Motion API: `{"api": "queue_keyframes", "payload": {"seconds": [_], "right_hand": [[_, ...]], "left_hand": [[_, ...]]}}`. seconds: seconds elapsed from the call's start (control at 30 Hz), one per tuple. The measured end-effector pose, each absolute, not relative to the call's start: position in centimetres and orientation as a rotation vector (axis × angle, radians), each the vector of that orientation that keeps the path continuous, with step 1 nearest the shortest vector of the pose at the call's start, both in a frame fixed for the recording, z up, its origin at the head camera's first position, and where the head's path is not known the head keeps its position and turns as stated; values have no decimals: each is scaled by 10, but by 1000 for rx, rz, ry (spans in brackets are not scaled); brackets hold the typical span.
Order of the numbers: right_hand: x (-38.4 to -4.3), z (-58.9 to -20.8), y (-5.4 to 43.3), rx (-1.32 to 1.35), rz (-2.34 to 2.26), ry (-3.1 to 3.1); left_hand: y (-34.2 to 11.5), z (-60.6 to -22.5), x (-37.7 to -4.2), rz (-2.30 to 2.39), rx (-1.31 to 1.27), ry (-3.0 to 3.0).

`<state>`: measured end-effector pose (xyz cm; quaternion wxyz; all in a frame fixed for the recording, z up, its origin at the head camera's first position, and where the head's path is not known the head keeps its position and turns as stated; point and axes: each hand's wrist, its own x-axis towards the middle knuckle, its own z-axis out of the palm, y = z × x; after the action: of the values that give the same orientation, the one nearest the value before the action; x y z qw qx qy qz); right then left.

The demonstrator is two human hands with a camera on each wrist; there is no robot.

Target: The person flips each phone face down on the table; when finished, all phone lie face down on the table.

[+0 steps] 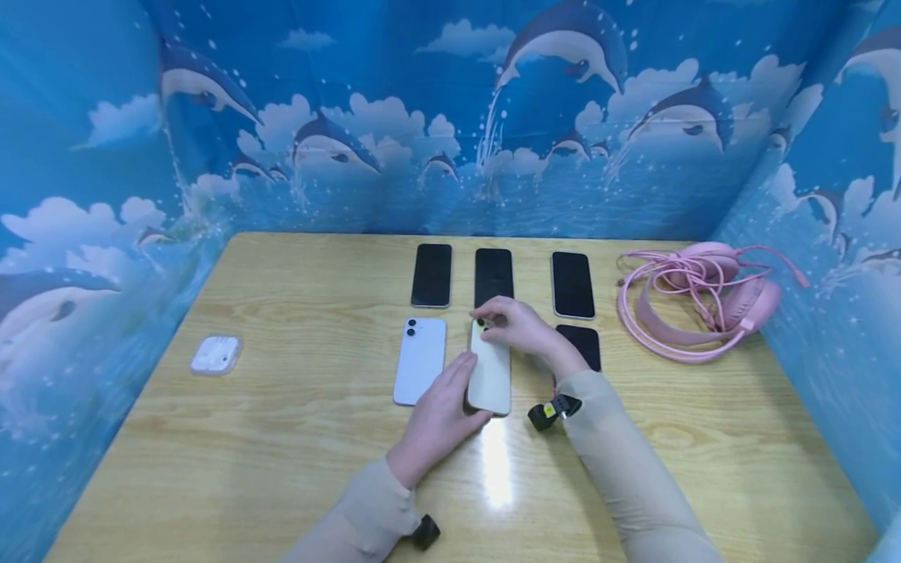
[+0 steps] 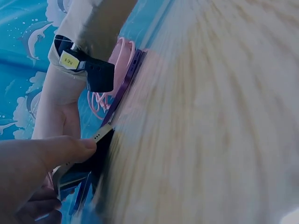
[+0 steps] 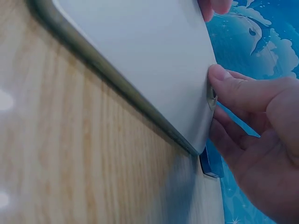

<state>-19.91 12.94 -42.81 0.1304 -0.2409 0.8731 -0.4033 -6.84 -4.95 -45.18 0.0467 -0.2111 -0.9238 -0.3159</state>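
A pale cream phone (image 1: 490,379) is back side up, its lower end toward me. My left hand (image 1: 438,410) grips it by the lower left, fingers along the side and thumb at the bottom edge. In the left wrist view, the thumb presses the phone's bottom edge (image 2: 103,133), which tilts off the wood. At the top end, my right hand (image 1: 524,327) pinches the phone beside the camera lenses, partly covering them. The right wrist view shows thumb and fingers at that end of the phone's pale back (image 3: 140,70). Left of it lies a white phone (image 1: 420,363), back up.
Behind are three dark-screened phones, left (image 1: 432,275), middle (image 1: 494,275) and right (image 1: 573,285). Another dark phone (image 1: 580,344) lies partly under my right forearm. Pink headphones (image 1: 749,303) with a tangled cable are at right, a small clear earphone case (image 1: 215,355) at left on the wooden table (image 1: 296,438).
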Motion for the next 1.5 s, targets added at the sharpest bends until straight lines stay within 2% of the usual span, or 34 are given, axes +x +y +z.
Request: {"api": "queue_keyframes", "payload": {"seconds": [0.33,0.87,1.23,1.5], "right_hand": [[-198,-433,129,-700,-1101,2533],[-197,-431,135,-711,-1113,2579],[-185,-409,181,-770,-1033,2710],[-182,-418,233,-740,-908,2824]], "left_hand": [[-42,-457,-66,-1106,-519,-2907],[-40,-451,-67,-1038,-448,-3035],[-30,-440,-64,-928,-742,-2858],[-2,-440,-65,-928,-934,-2886]]}}
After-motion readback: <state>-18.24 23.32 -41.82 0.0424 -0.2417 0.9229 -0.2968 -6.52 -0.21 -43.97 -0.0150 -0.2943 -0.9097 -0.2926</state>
